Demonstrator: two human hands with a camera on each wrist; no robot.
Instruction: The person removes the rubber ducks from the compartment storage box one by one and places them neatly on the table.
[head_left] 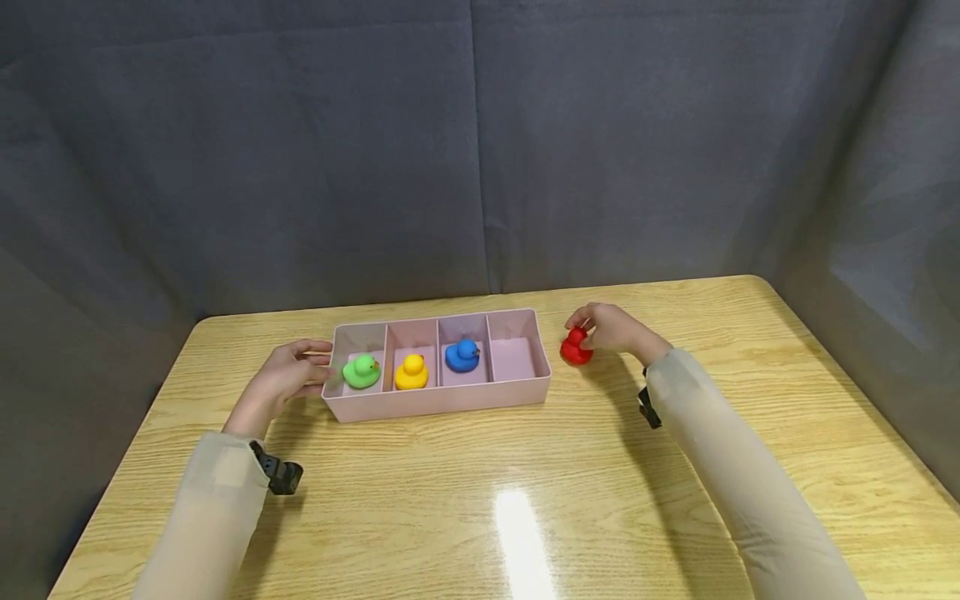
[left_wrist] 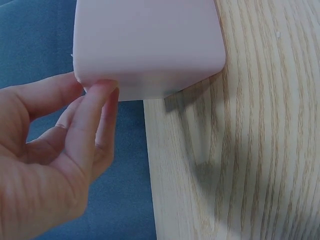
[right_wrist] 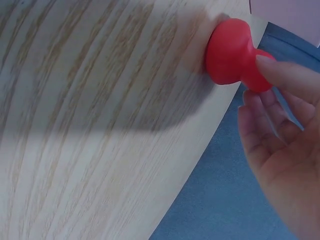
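Note:
A pink tray (head_left: pixel 435 402) with four compartments lies across the wooden table (head_left: pixel 480 500). From left to right it holds a green duck (head_left: pixel 362 371), a yellow duck (head_left: pixel 412 372) and a blue duck (head_left: pixel 462 355); the rightmost compartment (head_left: pixel 513 357) is empty. My left hand (head_left: pixel 322 362) rests against the tray's left end. In the left wrist view its fingertips (left_wrist: pixel 102 95) touch the tray's end wall (left_wrist: pixel 150 45). Just right of the tray, a red duck (head_left: pixel 576 350) stands on the table. My right hand (head_left: pixel 585 327) pinches its head; a finger (right_wrist: pixel 285 75) lies on the red duck (right_wrist: pixel 230 52).
Grey cloth (head_left: pixel 480 150) hangs behind and on both sides of the table. The table's far edge runs just behind the tray, and its right edge (head_left: pixel 847 375) slants toward me. A light glare (head_left: pixel 517 525) shows on the near tabletop.

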